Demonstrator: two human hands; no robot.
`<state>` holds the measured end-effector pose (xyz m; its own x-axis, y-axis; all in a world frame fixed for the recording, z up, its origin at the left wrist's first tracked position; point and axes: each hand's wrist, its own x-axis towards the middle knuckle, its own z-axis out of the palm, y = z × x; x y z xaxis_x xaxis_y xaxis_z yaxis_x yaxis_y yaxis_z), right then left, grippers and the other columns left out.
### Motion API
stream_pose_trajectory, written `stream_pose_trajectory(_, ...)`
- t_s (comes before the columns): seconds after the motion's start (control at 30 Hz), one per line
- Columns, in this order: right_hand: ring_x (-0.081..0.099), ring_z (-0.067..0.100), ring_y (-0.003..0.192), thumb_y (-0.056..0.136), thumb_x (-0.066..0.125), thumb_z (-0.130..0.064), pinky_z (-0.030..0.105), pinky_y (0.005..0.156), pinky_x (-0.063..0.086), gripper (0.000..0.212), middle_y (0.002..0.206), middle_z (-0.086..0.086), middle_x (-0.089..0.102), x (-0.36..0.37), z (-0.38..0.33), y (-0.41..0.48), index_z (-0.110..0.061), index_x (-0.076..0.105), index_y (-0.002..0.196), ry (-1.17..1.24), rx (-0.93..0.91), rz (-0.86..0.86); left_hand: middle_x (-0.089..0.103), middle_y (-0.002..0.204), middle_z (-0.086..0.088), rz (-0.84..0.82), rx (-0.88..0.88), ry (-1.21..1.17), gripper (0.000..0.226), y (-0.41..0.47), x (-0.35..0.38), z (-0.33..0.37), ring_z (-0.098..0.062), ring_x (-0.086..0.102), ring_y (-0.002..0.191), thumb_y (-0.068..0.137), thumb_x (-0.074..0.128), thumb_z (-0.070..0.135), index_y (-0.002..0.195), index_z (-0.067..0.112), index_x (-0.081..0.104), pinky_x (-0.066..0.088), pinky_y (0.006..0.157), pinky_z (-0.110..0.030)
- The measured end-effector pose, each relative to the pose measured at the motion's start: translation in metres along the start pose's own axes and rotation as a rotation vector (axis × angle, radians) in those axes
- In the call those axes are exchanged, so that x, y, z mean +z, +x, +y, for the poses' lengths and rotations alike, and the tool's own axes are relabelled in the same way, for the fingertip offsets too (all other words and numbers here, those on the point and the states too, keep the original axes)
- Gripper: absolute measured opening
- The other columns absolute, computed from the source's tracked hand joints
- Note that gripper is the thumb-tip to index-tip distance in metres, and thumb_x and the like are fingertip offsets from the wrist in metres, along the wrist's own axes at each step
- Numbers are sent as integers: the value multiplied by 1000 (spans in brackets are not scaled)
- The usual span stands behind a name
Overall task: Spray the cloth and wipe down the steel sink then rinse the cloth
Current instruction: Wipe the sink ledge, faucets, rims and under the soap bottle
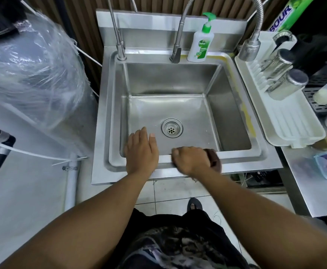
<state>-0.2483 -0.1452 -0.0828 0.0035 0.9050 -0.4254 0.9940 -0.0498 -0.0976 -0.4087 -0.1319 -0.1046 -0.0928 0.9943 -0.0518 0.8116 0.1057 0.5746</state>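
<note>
With your right hand (pixel 190 160) closed on the brown cloth (pixel 215 159) at the near rim of the steel sink (pixel 236 117), keep it flat along that rim while your left hand (pixel 141 150), fingers spread and holding nothing, braces just left of it.

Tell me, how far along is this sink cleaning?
Midway, it seems. The right hand presses a dark brown cloth on the steel sink's front rim, wiping it, while the left hand rests flat on the near edge. The basin looks clean. No water runs, so rinsing the cloth is probably left.
</note>
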Motion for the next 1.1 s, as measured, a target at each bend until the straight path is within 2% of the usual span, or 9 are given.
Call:
stream_pose_trajectory(0.1,57,30,107,103,24,-41,42,90,38,45,118,3,65,23,-24,-18,-23,60,121,3,-212,187,49,147,-9,0,4,-20,73,-1,-1,0,-28,39,138,97,7,50,147,10,43,30,115,-45)
stream_pose_trajectory(0.2,46,25,132,106,23,-45,40,110,33,54,145,0,52,35,2,-41,-21,48,146,60,-395,232,49,148,-9,10,17,-43,73,0,-1,-1,-28,37,140,97,9,51,147,11,42,28,116,-45)
stream_pose_trajectory(0.3,30,16,148,106,21,-46,37,119,22,56,157,-7,42,35,52,-62,-24,48,149,242,-376,228,47,150,-7,0,9,-58,73,1,-1,-2,-28,35,141,97,9,54,149,12,41,26,118,-46)
stream_pose_trajectory(0.37,38,19,144,105,26,-44,37,118,26,52,151,-6,50,29,86,-65,-24,53,144,327,-236,313,46,151,-6,-7,12,-52,76,0,-1,-1,-27,34,142,96,7,56,149,13,40,26,118,-46)
stream_pose_trajectory(0.5,41,27,139,98,21,-45,44,112,28,59,147,0,53,24,94,-53,-22,52,144,112,26,335,44,152,-5,-21,18,-35,78,-1,-2,2,-27,32,143,95,4,58,150,14,39,26,115,-48)
stream_pose_trajectory(0.67,53,30,107,97,26,-44,46,101,36,47,115,4,65,33,-10,-35,-20,60,120,29,-65,284,49,148,-10,-16,42,-71,77,-1,-3,4,-29,36,139,96,7,56,148,10,41,29,113,-46)
stream_pose_trajectory(0.77,53,30,101,99,26,-45,45,97,37,44,109,4,63,33,-26,-29,-20,58,115,16,-150,257,48,150,-9,-32,19,-78,76,0,-1,-1,-29,37,141,97,7,57,149,12,40,29,116,-47)
stream_pose_trajectory(1.0,54,26,98,98,29,-46,40,94,36,42,106,1,64,18,105,-37,-22,59,116,-3,-130,284,51,147,-11,-156,32,7,70,2,17,24,-33,41,136,100,11,56,147,14,41,32,113,-51)
stream_pose_trajectory(1.1,54,26,109,100,33,-42,40,101,35,41,118,0,62,14,162,-42,-22,56,127,9,-134,308,54,143,-10,-177,58,-39,67,2,37,61,-31,45,132,101,12,56,143,16,45,35,110,-49)
